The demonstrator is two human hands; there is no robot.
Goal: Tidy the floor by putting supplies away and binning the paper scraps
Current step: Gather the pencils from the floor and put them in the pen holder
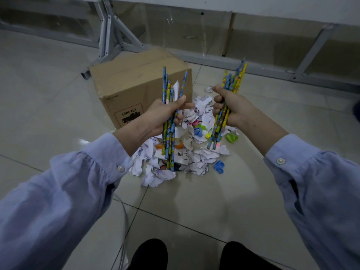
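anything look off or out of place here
Yes: a white paper scrap is caught among the pencils gripped by the left hand, mixing rubbish with supplies. Below, crumpled paper and small plastic bits litter the floor before the box.

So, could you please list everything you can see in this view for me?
floor: one, pale tiles, underneath everything.
scraps: many, white crumpled paper, heaped mid-floor.
box: one, brown cardboard, behind the scraps.
plastic bits: several, green, blue, pink, orange, among the scraps.
frame: one, grey metal, behind the box.
left pencils: one bundle, blue and yellow, held upright.
right pencils: one bundle, blue and yellow, held upright.
shoes: two, black, bottom edge.
sleeves: two, light blue, on both arms.
left hand: one, bare, grips left pencils.
right hand: one, bare, grips right pencils.
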